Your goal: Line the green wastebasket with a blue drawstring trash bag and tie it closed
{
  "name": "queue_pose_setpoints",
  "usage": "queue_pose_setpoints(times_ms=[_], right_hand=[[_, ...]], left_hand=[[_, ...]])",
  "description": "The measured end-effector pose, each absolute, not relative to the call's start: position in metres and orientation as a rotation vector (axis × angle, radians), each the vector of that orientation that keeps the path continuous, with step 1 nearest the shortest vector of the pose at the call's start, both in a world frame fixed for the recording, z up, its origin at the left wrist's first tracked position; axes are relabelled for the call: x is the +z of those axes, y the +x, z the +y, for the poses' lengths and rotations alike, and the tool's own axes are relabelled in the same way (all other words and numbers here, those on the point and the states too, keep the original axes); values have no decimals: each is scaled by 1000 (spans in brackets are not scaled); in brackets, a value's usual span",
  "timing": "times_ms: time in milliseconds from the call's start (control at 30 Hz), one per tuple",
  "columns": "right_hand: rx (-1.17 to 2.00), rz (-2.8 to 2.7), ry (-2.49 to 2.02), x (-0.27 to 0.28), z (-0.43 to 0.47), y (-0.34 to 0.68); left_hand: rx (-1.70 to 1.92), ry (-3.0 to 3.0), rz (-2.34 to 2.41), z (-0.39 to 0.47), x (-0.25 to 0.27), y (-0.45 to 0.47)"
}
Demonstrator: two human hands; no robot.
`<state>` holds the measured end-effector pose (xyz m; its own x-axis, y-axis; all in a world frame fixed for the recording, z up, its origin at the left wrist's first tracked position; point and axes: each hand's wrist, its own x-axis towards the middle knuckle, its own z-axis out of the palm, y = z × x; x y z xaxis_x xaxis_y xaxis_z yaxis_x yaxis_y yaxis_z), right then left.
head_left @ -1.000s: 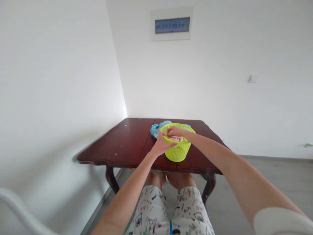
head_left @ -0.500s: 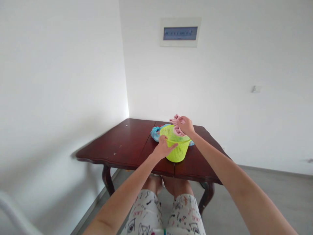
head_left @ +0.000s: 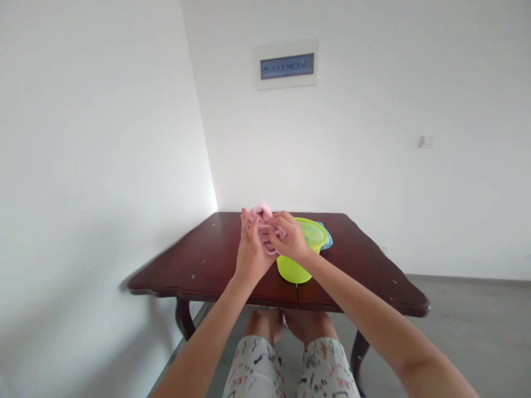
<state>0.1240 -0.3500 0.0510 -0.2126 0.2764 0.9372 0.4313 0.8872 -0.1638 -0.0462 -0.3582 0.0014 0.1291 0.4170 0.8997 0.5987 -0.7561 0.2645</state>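
Observation:
A bunched pink cloth [head_left: 262, 212], soft and folded, is held up between my two hands above the table, just left of the basket. My left hand [head_left: 250, 251] supports it from the left, thumb and fingers around its side. From the right, my right hand [head_left: 291, 236] pinches the cloth with bent fingers. Behind my right hand stands a yellow-green perforated plastic basket [head_left: 295, 271], upright and partly covered by that hand. What lies inside the basket is mostly out of sight. A light-blue plastic bag [head_left: 327, 239] shows behind the basket's right side.
The dark red wooden table [head_left: 186, 262] has a seam across its top and curved legs. White walls meet at its far left corner. An electrical panel [head_left: 287, 65] and a switch [head_left: 427, 141] are on the far wall. My legs are under the table's front edge.
My right hand has brought the pink cloth left, away from above the basket. My left hand has let go of the basket's rim and now holds the cloth too.

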Motion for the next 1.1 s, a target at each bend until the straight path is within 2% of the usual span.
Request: queue_pose_setpoints(times_ms=[133,300,633,700,767,933,1100], right_hand=[[-59,-2041,-577,37,-359,90],[-19,-2098,-728,-18,-371,87],[305,-1883,-846,-180,-407,119],[374,-1664,-880,-203,-415,140],[392,-1390,-980,-223,-431,168],[256,-890,-1317,-276,-507,250],[127,-547,-1460,-323,-585,306]], left_hand=[[-1615,-2288,-1052,-358,9,-72],[-1600,-2370,-1103,-326,-23,-105],[-995,-2123,-2336,-242,-135,-128],[-953,-2087,-2315,-250,-153,-128],[-923,-2122,-2104,-266,-167,-131],[-738,-2520,-1579,-295,-190,-134],[-564,-2441,-1930,-266,-204,-127]])
